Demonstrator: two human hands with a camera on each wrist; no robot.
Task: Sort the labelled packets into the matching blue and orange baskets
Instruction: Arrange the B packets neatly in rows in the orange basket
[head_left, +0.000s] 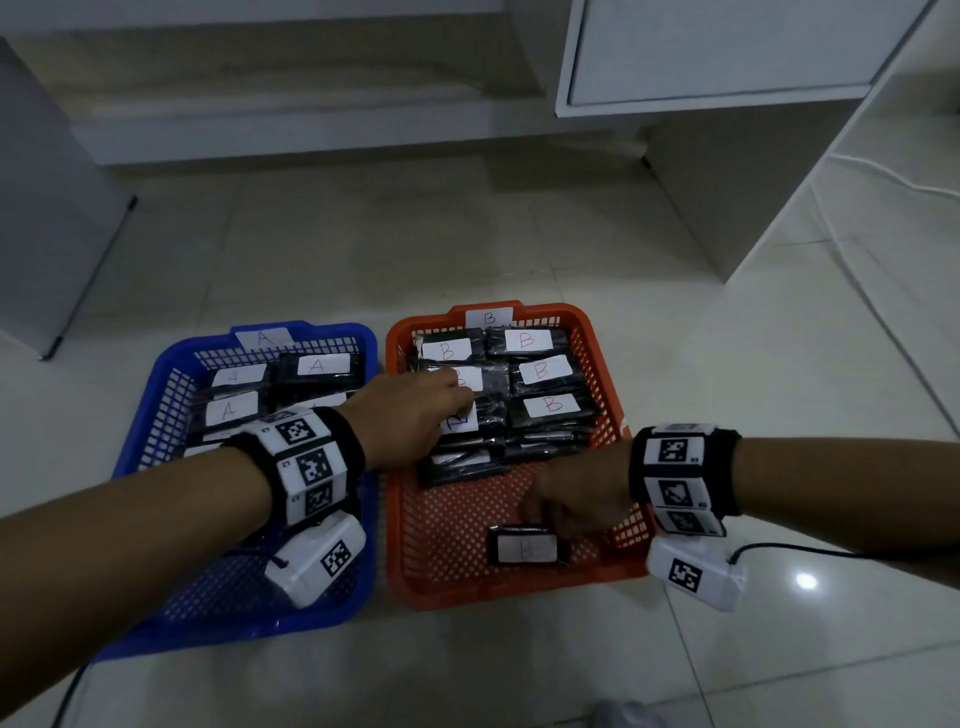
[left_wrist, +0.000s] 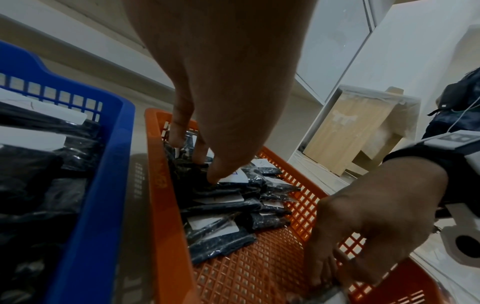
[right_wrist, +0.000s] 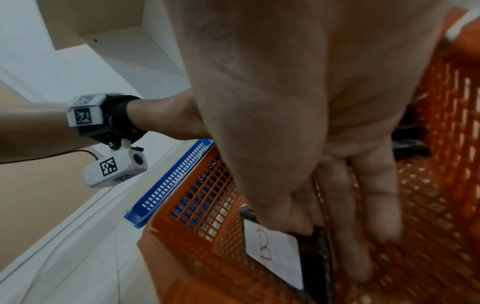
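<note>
Two plastic mesh baskets stand side by side on the pale tiled floor (head_left: 519, 239): the blue basket (head_left: 156, 384) with a white "A" card on my left, and the orange basket (head_left: 602, 364) with a white "B" card on my right. In the blue one lie black wrapped packets with white "A" labels (head_left: 317, 366). In the far half of the orange one lie rows of black wrapped packets with white "B" labels (head_left: 540, 370). My left hand (head_left: 410, 415) reaches across into the orange basket, and its straight fingers (left_wrist: 218, 174) press down on the packets in the left row. My right hand (head_left: 576, 499) is low at the near end of the orange basket; its thumb and fingers pinch one single black packet with a white "B" label (head_left: 527, 548), which stands on its edge near the front wall.
</note>
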